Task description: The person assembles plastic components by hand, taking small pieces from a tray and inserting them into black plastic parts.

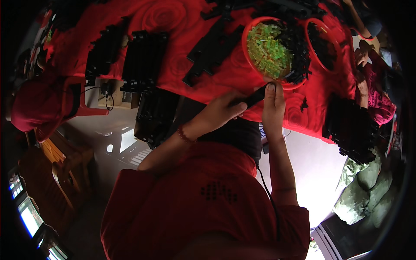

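Both my hands hold a long black plastic piece [255,97] over the table's near edge. My left hand [223,112] wraps round its lower left end, thumb on top. Up at the other end, the thumb and fingers of my right hand [274,102] pinch it. Just beyond stands a red-rimmed basin [248,54] with small yellow-green clear pieces [269,51] on its left side and small black pieces [299,54] on its right. Whether anything small sits between my right fingertips and the black piece cannot be made out.
Long black parts [212,50] lie left of the basin on the red tablecloth [173,84]. Stacks of black parts [145,60] stand farther left, another stack [351,128] at the right edge. A second red-rimmed basin [308,39] holds dark pieces. Another person's arm [362,86] shows at right.
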The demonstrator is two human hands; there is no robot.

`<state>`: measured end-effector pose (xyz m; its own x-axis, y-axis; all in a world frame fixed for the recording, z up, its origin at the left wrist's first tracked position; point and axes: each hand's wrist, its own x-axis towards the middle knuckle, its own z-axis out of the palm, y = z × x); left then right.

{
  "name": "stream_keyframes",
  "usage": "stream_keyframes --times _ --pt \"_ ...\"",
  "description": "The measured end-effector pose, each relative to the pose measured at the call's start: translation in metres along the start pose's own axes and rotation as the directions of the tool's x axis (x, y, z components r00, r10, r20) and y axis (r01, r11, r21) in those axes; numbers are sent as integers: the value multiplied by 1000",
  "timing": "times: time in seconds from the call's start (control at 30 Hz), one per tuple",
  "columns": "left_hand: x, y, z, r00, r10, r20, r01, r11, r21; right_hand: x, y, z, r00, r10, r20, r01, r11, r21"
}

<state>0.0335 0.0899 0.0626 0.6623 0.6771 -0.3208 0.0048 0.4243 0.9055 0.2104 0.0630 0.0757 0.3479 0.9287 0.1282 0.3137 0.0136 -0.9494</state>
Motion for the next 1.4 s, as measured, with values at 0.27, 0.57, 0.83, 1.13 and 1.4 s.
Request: stream_keyframes --times 0.27,0.57,0.83,1.13,1.4 --pt "-19 12 -4 991 115 -64 -90 945 315 19 -7 6 993 84 79 -82 996 -34" --pt "-16 13 -12 991 126 33 -119 978 -172 29 -11 9 995 -59 77 62 997 -45" --pt "-20 12 -21 988 145 58 -127 961 -246 31 -21 14 985 -99 139 91 994 62" --pt "-22 14 -27 981 169 95 -131 937 -323 34 -25 17 977 -141 161 131 989 68" --pt "-26 11 -30 981 178 76 -135 910 -393 37 -21 21 977 -104 186 94 994 58"
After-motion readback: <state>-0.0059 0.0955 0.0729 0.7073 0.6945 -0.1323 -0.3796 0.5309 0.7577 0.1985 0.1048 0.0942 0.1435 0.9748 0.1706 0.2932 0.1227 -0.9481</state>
